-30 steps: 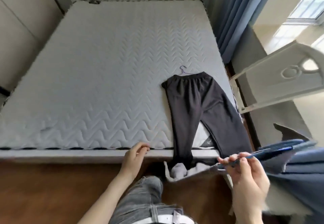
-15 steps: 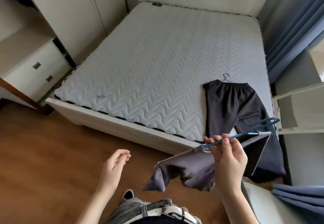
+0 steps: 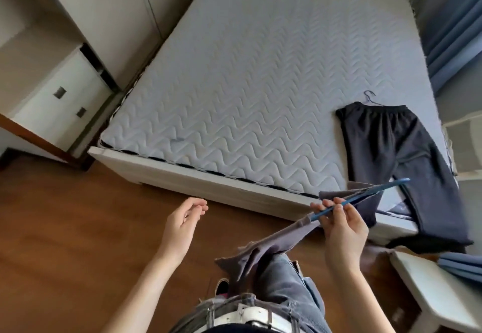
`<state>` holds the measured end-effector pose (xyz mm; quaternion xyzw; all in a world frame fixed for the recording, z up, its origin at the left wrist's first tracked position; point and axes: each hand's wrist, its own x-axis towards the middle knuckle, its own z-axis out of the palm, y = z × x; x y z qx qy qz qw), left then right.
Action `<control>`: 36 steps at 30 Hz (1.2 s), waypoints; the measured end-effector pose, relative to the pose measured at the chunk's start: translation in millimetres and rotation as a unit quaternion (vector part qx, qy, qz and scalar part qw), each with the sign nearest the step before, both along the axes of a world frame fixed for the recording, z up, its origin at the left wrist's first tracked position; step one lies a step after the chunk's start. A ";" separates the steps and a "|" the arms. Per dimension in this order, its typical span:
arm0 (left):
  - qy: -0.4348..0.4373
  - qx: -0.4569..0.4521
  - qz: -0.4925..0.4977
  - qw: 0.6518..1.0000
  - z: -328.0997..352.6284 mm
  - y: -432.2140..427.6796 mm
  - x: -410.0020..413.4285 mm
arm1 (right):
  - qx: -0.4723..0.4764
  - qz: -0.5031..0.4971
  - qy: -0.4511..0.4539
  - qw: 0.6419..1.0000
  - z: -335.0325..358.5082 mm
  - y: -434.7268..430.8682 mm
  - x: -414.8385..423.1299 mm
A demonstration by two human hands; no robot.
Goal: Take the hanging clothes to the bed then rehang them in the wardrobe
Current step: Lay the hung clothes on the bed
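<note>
Grey garment (image 3: 276,244) droops below the right hand (image 3: 343,231), whose fingers pinch its blue hanger (image 3: 365,197); left hand (image 3: 182,225) hangs loosely curled, empty.

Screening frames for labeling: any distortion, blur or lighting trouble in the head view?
Head view: strong wide-angle bowing, the mattress edges and bed frame curve outward. Soft, compressed detail overall; the right hand, blue hanger and grey garment stay readable. Daylight is even, no glare. The dark trousers show little fold detail.
</note>
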<state>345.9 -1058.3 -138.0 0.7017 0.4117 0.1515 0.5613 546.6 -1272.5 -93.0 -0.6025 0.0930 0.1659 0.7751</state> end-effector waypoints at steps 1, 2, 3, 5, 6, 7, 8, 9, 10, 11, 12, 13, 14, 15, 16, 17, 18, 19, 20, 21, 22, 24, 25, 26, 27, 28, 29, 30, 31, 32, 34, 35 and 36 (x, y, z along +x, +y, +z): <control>0.000 -0.003 -0.005 1.000 -1.6 13.1 8.2 | 0.001 -0.006 0.000 1.000 0.3 12.1 4.6; -0.002 -0.006 -0.010 1.000 -4.4 26.8 18.1 | 0.004 -0.012 0.000 1.000 0.5 24.7 11.8; -0.005 -0.011 -0.013 1.000 -8.0 40.8 30.4 | 0.002 -0.016 -0.002 1.000 0.2 37.5 21.5; -0.007 -0.017 -0.020 1.000 -14.4 66.8 58.7 | -0.008 -0.024 -0.003 1.000 -0.6 62.3 44.4; -0.009 -0.018 -0.024 1.000 -17.5 78.5 74.9 | -0.006 -0.028 0.000 1.000 -2.1 74.5 58.0; -0.012 -0.017 -0.024 1.000 -20.5 89.5 91.5 | 0.001 -0.030 0.002 1.000 -3.4 86.0 72.2; -0.014 -0.021 -0.019 1.000 -23.0 99.7 108.2 | 0.004 -0.029 0.005 1.000 -4.8 97.5 86.9; -0.015 -0.027 -0.010 0.999 -24.9 109.9 125.4 | 0.005 -0.028 0.009 1.000 -5.6 109.0 102.3; -0.014 -0.035 -0.001 0.999 -27.2 120.4 142.5 | 0.004 -0.030 0.014 0.999 -5.7 121.0 118.4; -0.011 -0.042 0.006 0.999 -29.7 130.8 159.4 | 0.006 -0.035 0.019 0.999 -5.6 132.8 134.5; -0.007 -0.046 0.011 0.999 -32.6 141.8 177.1 | 0.011 -0.044 0.024 0.999 -6.8 145.2 151.5; -0.004 -0.049 0.013 0.999 -35.9 152.9 195.4 | 0.018 -0.052 0.026 0.998 -9.3 157.9 169.3; 0.002 -0.049 0.010 0.999 -39.9 163.9 214.2 | 0.023 -0.057 0.028 0.998 -12.6 171.0 187.3; 0.009 -0.051 0.006 0.999 -45.1 175.5 233.7 | 0.026 -0.058 0.030 0.998 -17.4 184.3 206.2; 0.017 -0.051 0.002 0.999 -50.3 187.3 253.5 | 0.028 -0.056 0.032 0.998 -24.0 198.5 225.3; 0.024 -0.049 -0.003 0.999 -57.0 200.6 273.8 | 0.031 -0.056 0.034 0.997 -32.6 213.9 244.9; 0.031 -0.047 -0.008 0.998 -66.8 215.0 293.8 | 0.033 -0.058 0.034 0.997 -43.3 230.3 264.2; 0.037 -0.047 -0.008 0.998 -79.4 229.7 313.3 | 0.033 -0.059 0.032 0.997 -55.3 246.5 282.9; 0.041 -0.046 -0.007 0.998 -94.6 245.3 332.4 | 0.031 -0.061 0.031 0.997 -69.5 263.5 300.6; 0.047 -0.043 -0.008 0.998 -113.1 261.2 351.4 | 0.029 -0.064 0.031 0.997 -85.6 280.1 317.1; 0.053 -0.034 -0.010 0.998 -133.2 276.9 371.8 | 0.028 -0.065 0.032 0.997 -104.2 296.8 334.0; 0.072 0.001 -0.021 0.997 -180.9 308.6 412.9 | 0.025 -0.063 0.037 0.997 -147.4 329.5 366.6; 0.084 0.024 -0.026 0.996 -207.4 324.2 433.3 | 0.020 -0.059 0.043 0.997 -171.4 345.2 382.4; 0.096 0.051 -0.033 0.994 -234.6 339.9 452.4 | 0.015 -0.058 0.051 0.997 -196.3 360.3 397.3; 0.106 0.079 -0.043 0.990 -263.1 355.9 470.3 | 0.010 -0.060 0.060 0.996 -221.7 374.3 411.9; 0.116 0.110 -0.057 0.985 -292.6 372.5 486.5 | 0.008 -0.064 0.069 0.996 -248.2 387.7 425.9; 0.129 0.146 -0.078 0.978 -321.4 389.2 500.6 | 0.007 -0.067 0.080 0.995 -273.5 399.6 439.3; 0.144 0.186 -0.102 0.967 -348.9 405.3 513.5 | 0.009 -0.065 0.095 0.993 -298.5 410.7 453.0; 0.161 0.225 -0.121 0.953 -375.8 421.5 523.3 | 0.014 -0.062 0.114 0.991 -321.4 420.1 465.6; 0.170 0.267 -0.131 0.939 -399.9 435.6 529.8 | 0.022 -0.056 0.134 0.989 -341.7 427.7 476.0; 0.179 0.358 -0.129 0.907 -440.8 457.0 533.8 | 0.038 -0.038 0.152 0.987 -376.5 439.6 491.4; 0.181 0.395 -0.119 0.893 -456.0 462.6 531.6 | 0.036 -0.031 0.156 0.987 -390.1 443.7 496.7; 0.176 0.427 -0.107 0.881 -468.3 466.1 528.8 | 0.027 -0.029 0.159 0.986 -402.7 447.7 501.8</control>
